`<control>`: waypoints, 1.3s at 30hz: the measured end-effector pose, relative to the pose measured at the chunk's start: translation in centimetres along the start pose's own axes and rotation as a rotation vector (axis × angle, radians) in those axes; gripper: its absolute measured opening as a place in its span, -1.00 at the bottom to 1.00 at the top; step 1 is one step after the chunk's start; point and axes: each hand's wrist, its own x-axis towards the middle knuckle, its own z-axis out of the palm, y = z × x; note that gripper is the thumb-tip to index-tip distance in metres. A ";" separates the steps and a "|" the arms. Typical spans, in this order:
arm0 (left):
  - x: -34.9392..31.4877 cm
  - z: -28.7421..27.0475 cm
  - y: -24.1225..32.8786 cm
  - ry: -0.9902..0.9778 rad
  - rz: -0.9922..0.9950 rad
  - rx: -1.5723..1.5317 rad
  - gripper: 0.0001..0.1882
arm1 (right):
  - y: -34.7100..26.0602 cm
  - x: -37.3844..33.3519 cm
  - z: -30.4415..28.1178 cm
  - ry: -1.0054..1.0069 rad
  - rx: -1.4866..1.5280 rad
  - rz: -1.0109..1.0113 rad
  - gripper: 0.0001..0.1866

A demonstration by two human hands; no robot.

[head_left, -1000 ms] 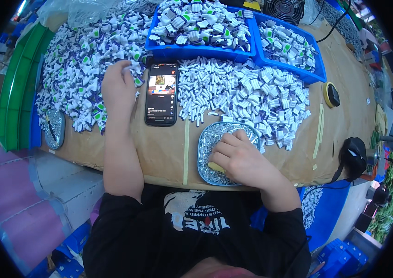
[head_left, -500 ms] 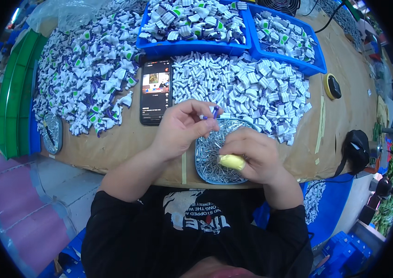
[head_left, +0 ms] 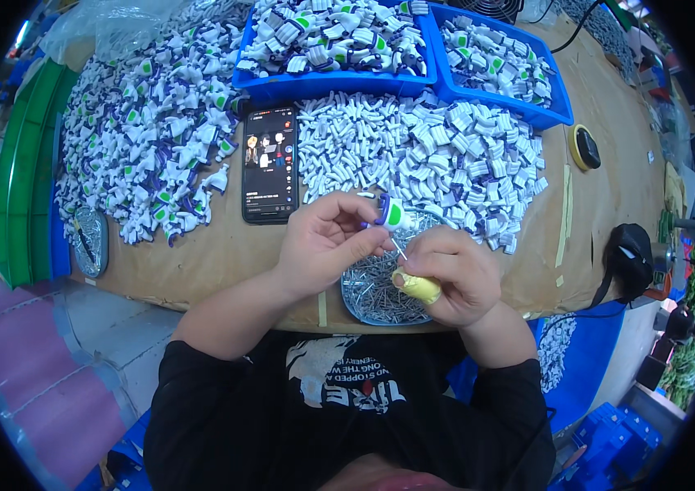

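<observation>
Pinching a small white, purple and green plastic toy part (head_left: 394,215) in my curled left hand (head_left: 323,245), I hold it green patch upward above the blue-rimmed tray (head_left: 388,322) of metal pins. My right hand (head_left: 458,277), closed at the fingertips, grips a thin silvery metal pin (head_left: 399,248), its long axis slanting up-left toward the part. White lettering (head_left: 356,386) shows inverted on my black shirt (head_left: 282,425); the black phone's (head_left: 269,164) text is too small to read.
</observation>
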 end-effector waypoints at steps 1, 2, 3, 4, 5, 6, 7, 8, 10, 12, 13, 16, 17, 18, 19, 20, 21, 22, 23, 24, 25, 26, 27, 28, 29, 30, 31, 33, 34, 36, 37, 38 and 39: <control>-0.1 0.1 -0.1 0.011 0.039 0.042 -0.78 | 0.0 0.0 0.0 0.004 -0.005 -0.016 -0.74; -0.1 0.2 -0.1 0.008 0.038 0.042 -0.78 | 0.0 0.0 0.0 0.006 -0.007 -0.015 -0.74; -0.2 0.2 0.0 -0.001 0.087 0.168 -0.80 | 0.1 0.0 0.0 0.000 -0.023 -0.018 -0.73; -0.2 0.2 0.1 -0.010 0.137 0.295 -0.82 | 0.1 0.0 0.1 -0.006 -0.039 -0.021 -0.73; -0.2 0.2 0.3 -0.011 0.136 0.296 -0.82 | 0.1 0.1 0.1 -0.006 -0.039 -0.021 -0.73; -0.1 0.2 0.5 -0.026 0.192 0.407 -0.84 | 0.1 0.1 0.1 -0.008 -0.061 -0.013 -0.72; -0.1 0.2 0.6 -0.040 0.248 0.518 -0.86 | 0.1 0.2 0.2 -0.009 -0.082 -0.005 -0.72; -0.1 0.2 0.6 -0.039 0.249 0.518 -0.86 | 0.2 0.2 0.2 -0.010 -0.082 -0.005 -0.72; 0.0 0.1 0.5 -0.018 0.336 0.667 -0.89 | 0.2 0.1 0.3 -0.004 -0.088 -0.016 -0.72; 0.1 0.1 0.5 -0.020 0.369 0.713 -0.89 | 0.2 0.1 0.4 -0.025 -0.127 -0.038 -0.72; 0.2 0.0 0.5 -0.022 0.402 0.760 -0.89 | 0.3 0.1 0.4 -0.045 -0.167 -0.060 -0.72; 0.3 0.0 0.4 -0.009 0.458 0.823 -0.88 | 0.3 0.2 0.6 -0.046 -0.184 -0.076 -0.71; 0.4 0.0 0.4 -0.014 0.458 0.821 -0.88 | 0.3 0.2 0.6 -0.044 -0.188 -0.074 -0.71; 0.5 0.0 0.5 -0.015 0.486 0.837 -0.88 | 0.4 0.2 0.7 -0.029 -0.168 -0.056 -0.70; 0.6 0.0 0.5 -0.016 0.514 0.852 -0.89 | 0.4 0.2 0.8 -0.014 -0.149 -0.038 -0.70; 0.6 0.0 0.7 -0.023 0.514 0.847 -0.89 | 0.6 0.3 0.9 -0.010 -0.156 -0.036 -0.70; 0.6 0.1 0.9 -0.025 0.558 0.878 -0.89 | 0.6 0.4 0.8 -0.010 -0.141 -0.022 -0.71; 0.6 0.1 1.0 -0.027 0.603 0.907 -0.89 | 0.7 0.5 0.5 -0.009 -0.125 -0.008 -0.73; 0.6 0.0 0.9 -0.026 0.635 0.911 -0.89 | 0.8 0.3 0.2 -0.044 -0.183 0.013 -0.63; 0.7 -0.1 0.9 -0.033 0.635 0.906 -0.89 | 0.6 0.6 0.2 -0.040 -0.189 0.016 -0.63; 0.8 -0.2 0.9 -0.059 0.670 0.908 -0.87 | 0.2 1.1 0.5 -0.030 -0.186 0.089 -0.55; 1.0 -0.3 1.0 -0.083 0.705 0.911 -0.85 | 0.1 1.5 0.5 -0.021 -0.182 0.161 -0.48; 1.0 -0.4 1.1 -0.087 0.706 0.910 -0.85 | 0.5 1.3 0.2 -0.177 -0.174 0.127 -0.37; 1.1 -0.5 1.2 -0.123 0.683 0.924 -0.85 | 0.7 1.1 0.2 -0.175 -0.175 0.126 -0.37; 1.2 -0.6 1.4 -0.157 0.660 0.939 -0.85 | 0.8 0.9 0.3 -0.202 -0.166 0.163 -0.37; 1.4 -0.8 1.5 -0.157 0.660 0.938 -0.85 | 1.1 0.7 0.3 -0.231 -0.157 0.201 -0.36; 1.7 -1.0 1.8 -0.088 0.612 1.032 -0.85 | 1.3 0.6 0.2 -0.232 -0.157 0.201 -0.36; 2.1 -1.7 2.3 0.019 0.493 1.216 -0.84 | 1.8 0.4 -0.1 0.009 -0.217 0.362 -0.36; 2.5 -2.1 2.3 0.022 0.493 1.215 -0.84 | 2.3 0.4 -0.3 0.087 -0.193 0.466 -0.36; 3.1 -3.0 1.9 -0.015 0.486 1.554 -0.86 | 3.8 0.4 -0.8 0.213 -0.148 0.483 -0.36; 2.9 -3.3 1.4 -0.022 0.372 1.558 -0.86 | 4.0 0.4 -1.0 0.207 -0.143 0.481 -0.36; 2.8 -3.4 1.2 -0.014 0.369 1.562 -0.86 | 4.2 0.4 -1.3 0.172 -0.176 0.515 -0.37; 2.9 -3.4 1.0 -0.047 0.372 1.608 -0.85 | 4.3 0.4 -1.4 0.138 -0.212 0.550 -0.38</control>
